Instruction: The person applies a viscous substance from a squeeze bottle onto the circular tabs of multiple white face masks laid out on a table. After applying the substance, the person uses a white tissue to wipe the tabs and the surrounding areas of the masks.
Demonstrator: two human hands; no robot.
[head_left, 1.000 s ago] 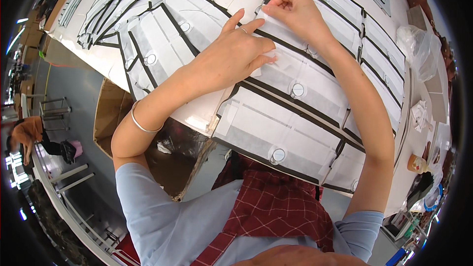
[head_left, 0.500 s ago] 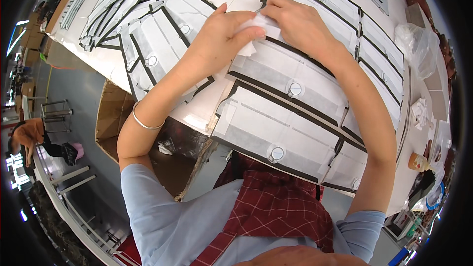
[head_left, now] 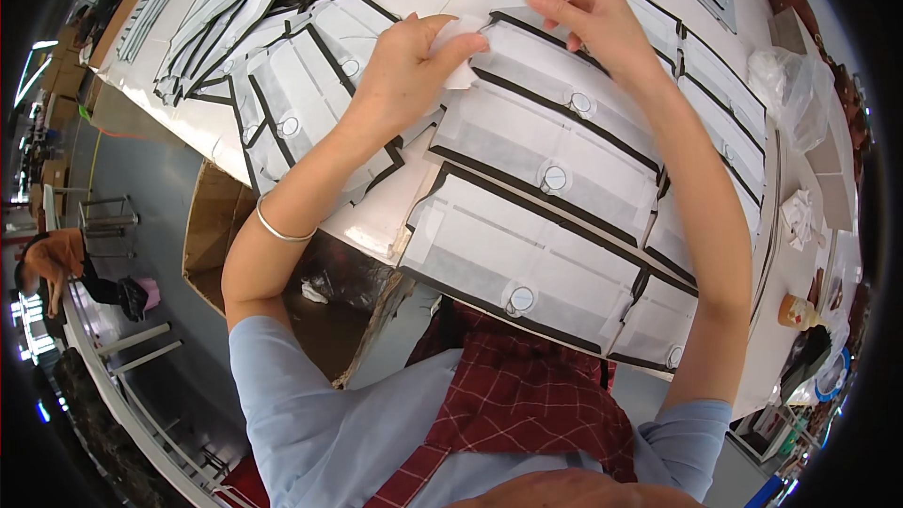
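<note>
White strip [head_left: 463, 49], small and thin, pinched by left hand [head_left: 406, 75] and right hand [head_left: 588, 14] above far white panel [head_left: 555, 56] edged black, seemingly mid-placement, pressing flat judged next; round white stickers [head_left: 555, 178] on nearer panels, brown carton [head_left: 218, 226] near left, clear bag [head_left: 788, 85] far right.

A brown cardboard box [head_left: 214, 226] is seen open on the floor, under the tabletop's left edge. A clear plastic bag [head_left: 788, 85] is seen crumpled on the tabletop's far right. Small round white stickers [head_left: 555, 178] are stuck on the white panels.
</note>
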